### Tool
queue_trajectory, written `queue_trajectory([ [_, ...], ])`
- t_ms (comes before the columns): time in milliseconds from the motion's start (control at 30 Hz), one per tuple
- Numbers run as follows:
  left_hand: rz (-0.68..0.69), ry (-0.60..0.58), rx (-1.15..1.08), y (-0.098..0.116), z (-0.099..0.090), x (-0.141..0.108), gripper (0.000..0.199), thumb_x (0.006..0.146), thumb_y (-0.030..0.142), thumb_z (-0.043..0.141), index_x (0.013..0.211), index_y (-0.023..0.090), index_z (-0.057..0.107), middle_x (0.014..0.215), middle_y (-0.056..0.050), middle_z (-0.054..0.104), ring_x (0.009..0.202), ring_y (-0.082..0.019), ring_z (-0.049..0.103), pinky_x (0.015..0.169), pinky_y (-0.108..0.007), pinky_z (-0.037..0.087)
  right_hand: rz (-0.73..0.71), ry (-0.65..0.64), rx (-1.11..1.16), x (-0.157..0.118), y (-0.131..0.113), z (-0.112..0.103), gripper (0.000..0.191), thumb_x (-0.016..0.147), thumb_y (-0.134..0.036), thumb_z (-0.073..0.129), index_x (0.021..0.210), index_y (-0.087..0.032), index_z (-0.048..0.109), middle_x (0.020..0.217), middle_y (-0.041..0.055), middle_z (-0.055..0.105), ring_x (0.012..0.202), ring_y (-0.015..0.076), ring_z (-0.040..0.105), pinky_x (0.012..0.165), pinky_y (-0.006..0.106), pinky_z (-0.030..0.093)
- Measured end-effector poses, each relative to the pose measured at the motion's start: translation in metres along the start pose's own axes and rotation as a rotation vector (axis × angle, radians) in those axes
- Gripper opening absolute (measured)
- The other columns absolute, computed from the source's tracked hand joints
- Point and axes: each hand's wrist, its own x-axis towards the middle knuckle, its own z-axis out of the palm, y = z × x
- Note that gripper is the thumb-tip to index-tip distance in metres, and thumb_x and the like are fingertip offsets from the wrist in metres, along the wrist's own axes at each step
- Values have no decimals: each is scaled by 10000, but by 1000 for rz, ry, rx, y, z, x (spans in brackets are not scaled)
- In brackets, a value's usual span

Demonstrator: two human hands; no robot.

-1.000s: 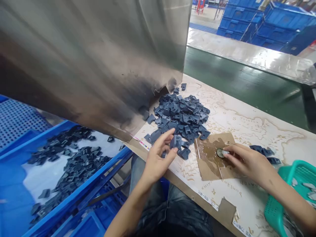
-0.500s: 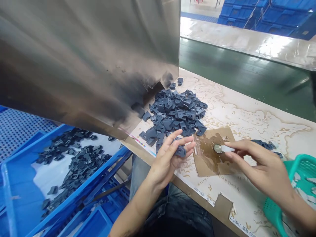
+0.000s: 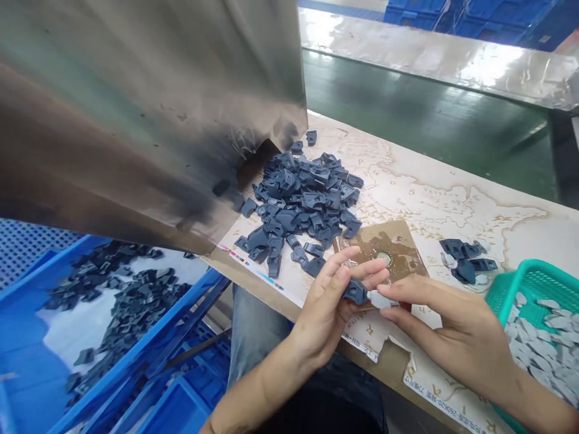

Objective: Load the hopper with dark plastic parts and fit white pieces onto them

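Note:
My left hand (image 3: 328,307) pinches a dark blue plastic part (image 3: 355,292) between thumb and fingertips. My right hand (image 3: 452,325) pinches a small pale grey piece (image 3: 380,299), whose tip meets the blue part. Both hands are just in front of a brown cardboard pad (image 3: 380,250) smeared with oil, which has a round metal disc (image 3: 384,259) on it. A heap of loose dark blue parts (image 3: 303,205) lies beyond my left fingers. Several joined blue-and-pale pieces (image 3: 465,262) lie to the right of the pad.
A stained paper-covered bench (image 3: 452,223) carries everything. A teal basket (image 3: 534,283) of pale grey pieces sits at right. A steel chute (image 3: 136,120) overhangs the left, above a blue crate (image 3: 136,301) of dark parts. A green belt (image 3: 429,114) runs behind.
My right hand has lifted the pale piece off the disc and brought it against the blue part. My left hand has moved right and turned that part toward it. The view has tilted.

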Motion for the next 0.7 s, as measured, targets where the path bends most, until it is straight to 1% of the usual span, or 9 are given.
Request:
queue_trajectory([
  [67,3,1,2,0,0,0,423,712,409,711,1052,213,554,1008,-60,710,974,-223,657,674,-241,518,4,-3,-7,0,0,0,112,913,-279,529,907,-209,616,816,25,699,687,130,664,630,207,551],
  [200,11,2,8,-1,1,-1,411,711,412,709,1041,211,570,1017,-58,707,1005,-241,644,738,-288,526,17,-1,-9,0,-1,1,146,918,-312,517,900,-206,616,833,34,702,720,146,673,648,221,557],
  [300,49,14,9,-3,3,0,401,699,414,718,1018,204,594,1002,-54,711,999,-236,646,830,-319,510,32,-15,3,-1,-1,2,165,918,-333,514,900,-203,614,839,38,702,731,152,677,652,226,561],
  [400,97,39,5,-7,5,1,412,692,416,724,1026,210,599,989,-48,711,996,-233,648,898,-344,484,26,-36,5,-1,2,6,196,930,-341,486,888,-199,615,818,44,702,710,156,678,617,226,563],
  [467,130,70,-13,-10,6,2,394,701,416,716,1022,218,601,994,-39,708,1004,-228,645,895,-339,487,6,-11,-9,-1,3,10,194,934,-323,478,876,-194,612,807,45,701,701,152,676,617,222,565],
  [567,186,116,-47,-16,6,3,366,706,422,711,997,226,609,994,-23,705,1003,-212,646,872,-308,498,-18,57,-30,-1,5,17,153,926,-282,494,866,-197,606,808,42,700,717,151,675,666,228,572],
  [700,206,142,-80,-21,8,5,345,721,434,693,982,225,610,984,-20,701,992,-208,650,858,-301,506,-53,83,-14,0,9,22,118,917,-255,509,863,-216,607,785,26,699,718,156,676,670,238,574],
])
